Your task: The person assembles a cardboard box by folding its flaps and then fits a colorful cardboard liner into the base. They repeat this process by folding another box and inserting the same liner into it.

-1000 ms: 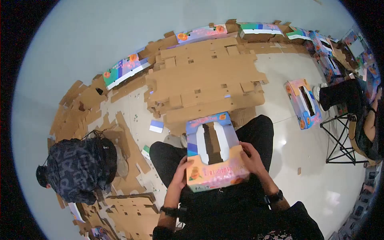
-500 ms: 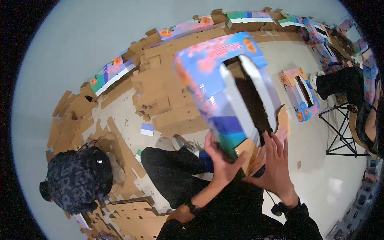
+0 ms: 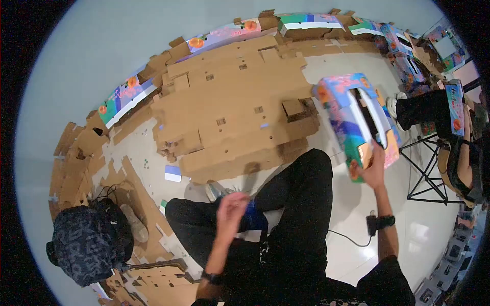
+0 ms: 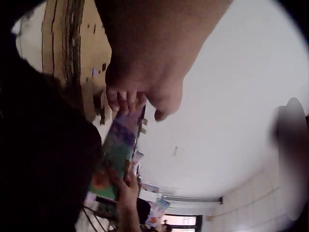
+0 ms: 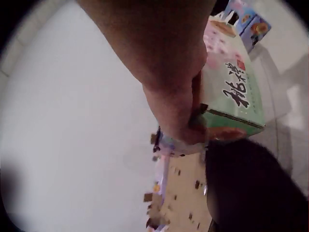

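Note:
My right hand (image 3: 372,168) grips the near end of a colourful printed cardboard gift box (image 3: 343,115), to the right of my knees. The box is tilted, and a long dark slot lined with white flaps runs along its top. In the right wrist view my right hand (image 5: 169,104) is at the edge of the box (image 5: 231,82), whose green and pink end shows; some fingertips are hidden. Over my lap, my left hand (image 3: 232,211) is loosely curled and holds nothing. In the left wrist view the left hand (image 4: 140,87) overlaps the box (image 4: 120,140).
Flattened brown cardboard (image 3: 240,102) covers the floor ahead. Printed boxes (image 3: 224,34) line the wall. A patterned backpack (image 3: 84,242) sits at left. At right, a seated person's leg (image 3: 421,112) and a folding stool (image 3: 429,176) stand near the held box, with another printed box (image 3: 454,109) there.
The box has gone from my lap, lifted and turned in both hands, out to the right. My left hand has let go and drawn back over my lap; my right hand still holds it.

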A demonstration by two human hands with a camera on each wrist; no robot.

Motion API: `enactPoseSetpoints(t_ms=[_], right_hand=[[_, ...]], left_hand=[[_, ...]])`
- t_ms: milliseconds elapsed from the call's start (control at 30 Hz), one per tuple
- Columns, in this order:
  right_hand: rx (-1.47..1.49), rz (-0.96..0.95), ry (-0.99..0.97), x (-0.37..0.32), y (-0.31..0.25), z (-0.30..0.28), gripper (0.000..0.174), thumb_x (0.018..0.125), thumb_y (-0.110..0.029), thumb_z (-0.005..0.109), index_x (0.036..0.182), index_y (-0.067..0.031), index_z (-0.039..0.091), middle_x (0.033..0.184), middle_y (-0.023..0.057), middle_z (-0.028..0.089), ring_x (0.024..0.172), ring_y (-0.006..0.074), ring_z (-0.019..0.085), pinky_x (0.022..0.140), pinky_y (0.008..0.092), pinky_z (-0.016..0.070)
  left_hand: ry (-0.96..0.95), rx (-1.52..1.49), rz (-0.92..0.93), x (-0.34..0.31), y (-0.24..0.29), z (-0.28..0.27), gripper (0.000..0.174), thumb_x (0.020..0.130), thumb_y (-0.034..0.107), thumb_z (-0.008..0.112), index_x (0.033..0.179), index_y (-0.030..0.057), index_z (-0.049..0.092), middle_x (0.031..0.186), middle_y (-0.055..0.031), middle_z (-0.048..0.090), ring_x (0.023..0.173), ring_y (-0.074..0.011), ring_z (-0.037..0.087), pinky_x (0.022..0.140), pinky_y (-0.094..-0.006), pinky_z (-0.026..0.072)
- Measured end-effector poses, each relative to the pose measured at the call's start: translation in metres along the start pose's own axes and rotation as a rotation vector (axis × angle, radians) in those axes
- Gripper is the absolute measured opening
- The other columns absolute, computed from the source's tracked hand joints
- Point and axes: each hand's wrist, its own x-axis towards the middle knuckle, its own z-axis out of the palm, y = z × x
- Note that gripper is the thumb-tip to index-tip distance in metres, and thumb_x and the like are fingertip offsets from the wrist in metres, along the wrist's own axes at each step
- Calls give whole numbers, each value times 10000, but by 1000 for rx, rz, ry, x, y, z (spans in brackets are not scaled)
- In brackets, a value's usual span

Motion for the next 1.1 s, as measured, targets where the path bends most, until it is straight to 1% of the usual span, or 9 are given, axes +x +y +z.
enactPoseSetpoints(t_ms=[200, 300, 367, 467, 533, 633, 800, 967, 1100], right_hand=[[-418, -142, 49, 58, 125, -30, 1088, 698, -385, 854, 1564, -24, 302, 1456, 253, 425, 1350, 457, 396, 1117, 579, 326], [-656, -43, 228, 59, 151, -19, 1115, 718, -439, 854, 1580, -31, 275, 1490, 277, 395, 1354, 470, 392, 1115, 600, 328], [-530, -18, 100, 44, 179, 28, 1075, 721, -403, 866, 1556, -10, 314, 1481, 297, 405, 1382, 493, 359, 1155, 584, 276], [-270, 141, -150, 33, 121, 89, 917, 784, -307, 835, 1516, -4, 372, 1447, 274, 471, 1349, 457, 427, 1148, 521, 333], [-102, -58, -101, 35, 86, 133, 854, 810, -354, 820, 1461, 34, 426, 1401, 272, 523, 1262, 437, 518, 1094, 493, 416], [331, 104, -285, 60, 9, 180, 773, 831, -353, 814, 1401, 65, 503, 1351, 274, 577, 1258, 420, 542, 1102, 491, 416], [284, 103, -564, 107, -55, 255, 861, 826, -445, 782, 1453, 43, 451, 1420, 288, 535, 1315, 433, 515, 1118, 478, 421], [-285, 582, -339, 113, -126, 262, 1017, 782, -477, 773, 1533, 47, 330, 1458, 282, 519, 1299, 439, 553, 1080, 472, 471], [-229, 387, -556, 119, -74, 275, 895, 821, -410, 720, 1510, 28, 353, 1422, 281, 542, 1261, 441, 580, 1017, 502, 513]], left_hand=[[394, -36, -13, -61, -35, -135, 237, 1034, 172, 610, 1237, 51, 592, 1123, -81, 682, 956, -168, 643, 900, -314, 515], [417, -171, 57, -68, -45, -140, 203, 1035, 147, 611, 1209, 45, 593, 1070, -69, 675, 924, -157, 631, 875, -309, 518], [393, -79, 66, -68, -44, -137, 182, 1039, 146, 608, 1189, 43, 597, 1060, -68, 672, 919, -152, 627, 863, -304, 519], [315, 101, 42, -67, -38, -129, 147, 1052, 163, 600, 1138, 45, 611, 1064, -70, 673, 918, -141, 625, 861, -294, 519], [328, 67, 47, -67, -41, -130, 140, 1052, 160, 600, 1131, 46, 612, 1055, -65, 676, 911, -138, 626, 862, -292, 518], [335, 21, 43, -67, -43, -134, 108, 1039, 134, 608, 1111, 54, 615, 1045, -55, 675, 904, -131, 626, 852, -288, 523], [311, 73, 67, -66, -49, -137, 117, 1050, 135, 594, 1131, 51, 610, 1037, -52, 685, 898, -132, 624, 852, -285, 513], [359, -25, 79, -73, -48, -138, 120, 1049, 103, 573, 1147, 45, 610, 1044, -59, 688, 889, -137, 625, 852, -289, 513], [356, -25, 104, -74, -51, -144, 141, 1052, 112, 572, 1168, 39, 606, 1051, -66, 683, 898, -141, 631, 855, -292, 525]])
